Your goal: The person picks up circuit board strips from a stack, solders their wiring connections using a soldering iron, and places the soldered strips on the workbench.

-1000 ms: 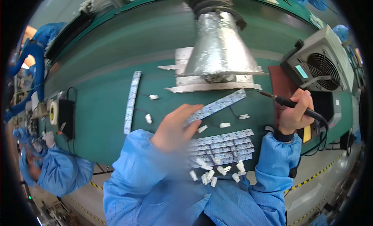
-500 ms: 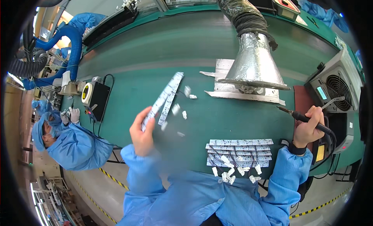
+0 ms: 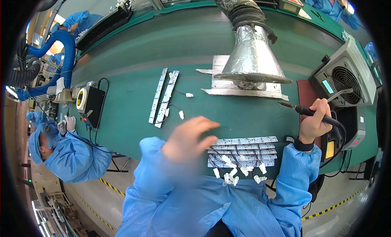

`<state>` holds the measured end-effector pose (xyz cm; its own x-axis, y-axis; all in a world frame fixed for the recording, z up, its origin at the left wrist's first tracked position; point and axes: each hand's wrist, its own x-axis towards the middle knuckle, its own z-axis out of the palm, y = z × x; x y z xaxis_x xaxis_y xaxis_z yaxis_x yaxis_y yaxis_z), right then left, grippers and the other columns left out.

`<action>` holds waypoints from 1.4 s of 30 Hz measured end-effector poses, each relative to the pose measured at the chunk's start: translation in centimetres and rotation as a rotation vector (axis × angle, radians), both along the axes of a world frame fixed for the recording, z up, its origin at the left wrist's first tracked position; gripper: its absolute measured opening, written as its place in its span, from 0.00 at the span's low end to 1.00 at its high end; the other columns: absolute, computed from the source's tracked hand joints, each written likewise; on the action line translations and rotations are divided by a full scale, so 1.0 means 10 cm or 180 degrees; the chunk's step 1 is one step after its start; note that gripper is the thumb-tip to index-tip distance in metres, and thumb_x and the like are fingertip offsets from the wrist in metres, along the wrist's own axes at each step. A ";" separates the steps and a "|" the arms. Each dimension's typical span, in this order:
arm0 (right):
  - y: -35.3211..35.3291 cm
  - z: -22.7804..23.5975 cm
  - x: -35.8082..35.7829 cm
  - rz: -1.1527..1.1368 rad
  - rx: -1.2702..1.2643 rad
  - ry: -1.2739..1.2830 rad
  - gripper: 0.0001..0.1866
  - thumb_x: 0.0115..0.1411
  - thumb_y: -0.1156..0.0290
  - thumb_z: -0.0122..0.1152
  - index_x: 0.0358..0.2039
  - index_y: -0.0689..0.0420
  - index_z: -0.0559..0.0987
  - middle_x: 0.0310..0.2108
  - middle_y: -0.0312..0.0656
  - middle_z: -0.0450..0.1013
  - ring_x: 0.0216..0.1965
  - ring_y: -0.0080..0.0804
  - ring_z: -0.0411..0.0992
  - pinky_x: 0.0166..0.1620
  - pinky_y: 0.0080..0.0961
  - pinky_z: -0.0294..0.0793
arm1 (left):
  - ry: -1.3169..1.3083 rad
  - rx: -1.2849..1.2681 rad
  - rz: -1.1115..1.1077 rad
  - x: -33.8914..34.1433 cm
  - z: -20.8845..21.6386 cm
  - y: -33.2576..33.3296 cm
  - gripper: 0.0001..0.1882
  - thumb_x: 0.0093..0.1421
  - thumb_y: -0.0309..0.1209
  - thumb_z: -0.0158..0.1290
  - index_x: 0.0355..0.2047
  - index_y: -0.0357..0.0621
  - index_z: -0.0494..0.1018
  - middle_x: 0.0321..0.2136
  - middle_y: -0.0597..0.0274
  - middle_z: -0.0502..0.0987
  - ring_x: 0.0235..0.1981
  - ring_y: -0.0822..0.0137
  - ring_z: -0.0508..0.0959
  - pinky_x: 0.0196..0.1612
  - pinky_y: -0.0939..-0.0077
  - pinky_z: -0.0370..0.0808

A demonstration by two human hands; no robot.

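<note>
The left hand sits near the middle of the frame, fingers and thumb spread wide with nothing visible between them; it is blurred, so I can't say for sure whether its fingertips touch the stack of light strips just to its right. That stack lies in the lower centre, several pale strips overlapping in rows, their dark leads running down to a cluster of white connectors at the near edge of the green bench. The right hand, at right of centre, is closed around the dark handle of a soldering iron, whose tip points to the upper left, short of the foil-covered hood. Two separate strips lie side by side at left of centre, slanting, with leads and white connectors out to their right. The hood hangs in the upper centre over a whitish board. At the right edge stands a grey fan unit, with a dark box below it and a yellow pad beside the wrist. A co-worker in blue sits at the lower left, near a black box with a yellow-and-white face.
</note>
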<state>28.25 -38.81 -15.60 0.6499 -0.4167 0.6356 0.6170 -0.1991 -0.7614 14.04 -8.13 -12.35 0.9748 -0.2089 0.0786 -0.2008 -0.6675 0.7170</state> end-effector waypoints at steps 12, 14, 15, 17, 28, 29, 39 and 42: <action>-0.06 0.09 0.00 -0.0121 0.0187 -0.0071 0.20 0.67 0.72 0.50 0.16 0.62 0.66 0.16 0.36 0.61 0.21 0.21 0.58 0.27 0.22 0.55 | 0.1760 -0.0838 -0.1058 0.55 -0.09 -0.03 0.11 0.57 0.30 0.61 0.39 0.38 0.81 0.29 0.64 0.74 0.29 0.72 0.70 0.32 0.77 0.68; -0.06 0.10 0.00 -0.0235 0.0186 -0.0155 0.20 0.67 0.72 0.50 0.16 0.61 0.66 0.16 0.36 0.60 0.20 0.22 0.57 0.27 0.23 0.55 | 0.1758 -0.1332 -0.1016 0.55 -0.17 -0.04 0.11 0.59 0.26 0.60 0.42 0.38 0.78 0.30 0.66 0.76 0.31 0.75 0.72 0.33 0.78 0.70; -0.06 0.13 -0.01 -0.0237 0.0287 -0.0275 0.20 0.66 0.73 0.50 0.15 0.61 0.66 0.16 0.35 0.59 0.20 0.22 0.57 0.26 0.23 0.54 | 0.1900 -0.1711 -0.0621 0.55 -0.21 -0.06 0.13 0.60 0.25 0.59 0.45 0.38 0.76 0.33 0.65 0.77 0.32 0.75 0.73 0.34 0.79 0.71; -0.05 0.14 0.00 -0.0306 0.0453 -0.0522 0.20 0.66 0.72 0.49 0.15 0.59 0.64 0.15 0.35 0.56 0.19 0.23 0.55 0.26 0.23 0.52 | 0.2019 -0.1933 0.0032 0.56 -0.22 -0.16 0.19 0.63 0.23 0.54 0.54 0.39 0.68 0.43 0.60 0.78 0.34 0.75 0.76 0.35 0.81 0.73; 0.57 0.18 -0.53 0.1210 -0.1339 -0.0820 0.18 0.66 0.69 0.47 0.17 0.58 0.65 0.10 0.37 0.57 0.11 0.29 0.55 0.17 0.29 0.51 | 0.0469 -0.1200 0.0083 0.47 -0.39 -0.32 0.19 0.63 0.20 0.49 0.55 0.35 0.66 0.46 0.49 0.78 0.46 0.59 0.79 0.49 0.68 0.74; 0.60 0.18 -0.54 0.1284 -0.1389 -0.0809 0.17 0.65 0.70 0.48 0.17 0.58 0.65 0.10 0.38 0.58 0.11 0.29 0.55 0.17 0.29 0.51 | 0.0510 -0.1210 0.0138 0.46 -0.37 -0.33 0.19 0.63 0.21 0.49 0.54 0.34 0.67 0.45 0.48 0.78 0.47 0.57 0.79 0.51 0.67 0.73; 0.73 0.09 -0.51 0.1534 -0.1358 -0.0871 0.17 0.63 0.71 0.50 0.15 0.58 0.66 0.10 0.37 0.58 0.10 0.28 0.56 0.17 0.28 0.51 | 0.0346 -0.1176 0.0152 0.47 -0.41 -0.33 0.18 0.61 0.20 0.49 0.53 0.34 0.68 0.44 0.45 0.78 0.47 0.52 0.79 0.51 0.65 0.73; 0.73 0.09 -0.50 0.1545 -0.1386 -0.0880 0.18 0.62 0.72 0.51 0.15 0.59 0.66 0.10 0.37 0.58 0.10 0.28 0.56 0.16 0.27 0.51 | 0.0287 -0.1172 0.0176 0.46 -0.42 -0.34 0.18 0.61 0.20 0.49 0.53 0.34 0.68 0.44 0.45 0.78 0.47 0.52 0.79 0.51 0.65 0.73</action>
